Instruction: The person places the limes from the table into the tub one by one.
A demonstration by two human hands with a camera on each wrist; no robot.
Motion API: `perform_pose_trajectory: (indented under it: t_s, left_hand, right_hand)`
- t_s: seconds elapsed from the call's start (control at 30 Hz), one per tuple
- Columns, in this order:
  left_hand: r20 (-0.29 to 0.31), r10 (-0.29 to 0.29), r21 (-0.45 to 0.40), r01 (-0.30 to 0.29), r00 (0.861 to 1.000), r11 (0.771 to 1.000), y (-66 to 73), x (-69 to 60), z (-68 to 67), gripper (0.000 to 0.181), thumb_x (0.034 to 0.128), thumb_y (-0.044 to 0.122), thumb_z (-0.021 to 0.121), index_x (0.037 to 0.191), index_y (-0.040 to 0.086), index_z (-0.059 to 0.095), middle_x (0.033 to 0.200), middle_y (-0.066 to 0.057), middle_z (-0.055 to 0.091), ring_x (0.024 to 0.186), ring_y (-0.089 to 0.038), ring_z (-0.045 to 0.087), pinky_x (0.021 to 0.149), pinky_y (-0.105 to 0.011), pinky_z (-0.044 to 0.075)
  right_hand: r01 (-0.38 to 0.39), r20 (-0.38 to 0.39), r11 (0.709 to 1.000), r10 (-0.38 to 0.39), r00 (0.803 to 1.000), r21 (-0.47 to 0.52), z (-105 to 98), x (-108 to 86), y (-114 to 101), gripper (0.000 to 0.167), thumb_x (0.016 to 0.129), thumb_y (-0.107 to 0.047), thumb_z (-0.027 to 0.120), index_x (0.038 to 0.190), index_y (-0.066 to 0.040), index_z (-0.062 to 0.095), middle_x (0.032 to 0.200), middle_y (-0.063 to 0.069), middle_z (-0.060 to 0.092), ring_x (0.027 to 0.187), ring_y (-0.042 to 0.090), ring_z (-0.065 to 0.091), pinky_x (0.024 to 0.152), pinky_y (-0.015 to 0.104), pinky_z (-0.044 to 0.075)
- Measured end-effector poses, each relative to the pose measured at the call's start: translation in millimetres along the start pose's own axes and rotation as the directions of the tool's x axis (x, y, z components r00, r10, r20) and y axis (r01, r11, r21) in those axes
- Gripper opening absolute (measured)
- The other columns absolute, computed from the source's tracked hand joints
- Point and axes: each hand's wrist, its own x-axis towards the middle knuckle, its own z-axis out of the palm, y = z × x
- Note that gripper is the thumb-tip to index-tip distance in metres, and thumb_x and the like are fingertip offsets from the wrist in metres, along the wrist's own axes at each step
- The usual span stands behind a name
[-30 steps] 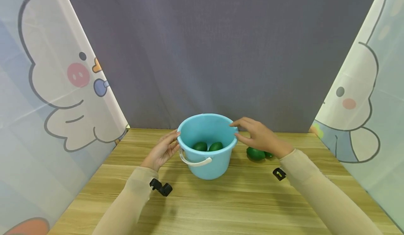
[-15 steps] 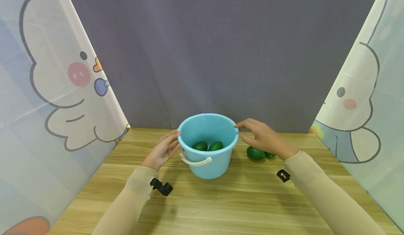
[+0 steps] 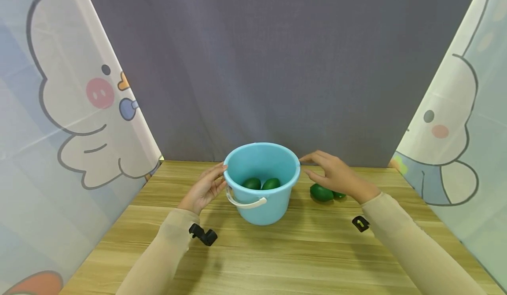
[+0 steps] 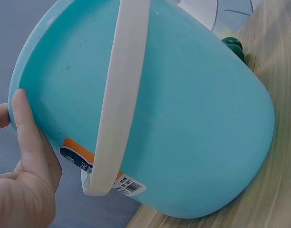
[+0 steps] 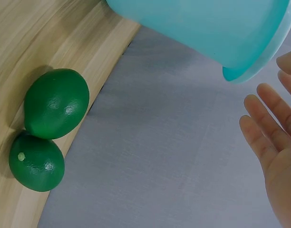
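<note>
A light blue bucket (image 3: 263, 209) (image 4: 202, 118) (image 5: 198, 23) stands upright, with two green fruits (image 3: 251, 183) (image 3: 271, 183) visible inside. My left hand (image 3: 203, 190) (image 4: 29, 171) pinches the left side of its rim, thumb and fingers on opposite sides of the edge. The white handle (image 3: 247, 205) (image 4: 121, 95) hangs down at the front left. Just off the right side of the rim, my right hand (image 3: 338, 177) (image 5: 281, 147) is held with fingers extended and nothing in it. Below that hand, two green fruits (image 5: 56, 103) (image 5: 37, 162) lie touching on the table.
The wooden table (image 3: 277, 259) extends in front of the bucket. Behind it hangs a grey cloth (image 3: 277, 66). Cartoon-printed sheets (image 3: 71, 88) (image 3: 443, 163) stand along the left and right sides.
My right hand has moved away from the bucket's rim to the right, leaving a small gap. My left hand and the bucket have stayed in nearly the same place.
</note>
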Motion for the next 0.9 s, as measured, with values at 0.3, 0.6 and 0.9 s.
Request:
perform_pose_trajectory:
  t_s: [0.3,0.6,0.9]
  left_hand:
    - [-0.015,-0.005,0.007,0.005,1.000,1.000,0.4,1.5,0.8,0.049,0.1040,0.013,0.057,0.148,0.003,0.039,0.107,-0.006,0.055,0.075,-0.007,0.061,0.064,-0.009,0.057]
    - [-0.017,-0.006,0.005,0.006,1.000,1.000,0.2,0.7,-0.6,0.051,0.1040,0.014,0.057,0.150,0.005,0.038,0.108,-0.006,0.056,0.077,-0.006,0.062,0.065,-0.009,0.057]
    - [-0.012,-0.003,0.013,0.003,1.000,1.000,0.2,0.6,-0.8,0.051,0.1039,0.014,0.057,0.150,0.004,0.038,0.110,-0.007,0.054,0.078,-0.006,0.061,0.065,-0.009,0.057]
  right_hand:
    - [-0.094,0.030,0.995,0.094,0.995,-0.017,1.6,-9.9,3.5,0.030,0.093,-0.005,0.071,0.122,-0.004,0.065,0.120,0.005,0.065,0.111,0.025,0.063,0.090,0.045,0.059]
    - [-0.112,0.028,0.993,0.113,0.993,-0.034,5.4,-17.3,9.8,0.030,0.092,-0.005,0.072,0.122,-0.006,0.065,0.118,0.006,0.066,0.107,0.023,0.063,0.087,0.046,0.060]
    - [-0.160,0.048,0.987,0.161,0.986,-0.033,4.2,-29.3,13.1,0.029,0.093,-0.006,0.070,0.121,-0.001,0.064,0.118,0.011,0.064,0.105,0.030,0.063,0.078,0.044,0.063]
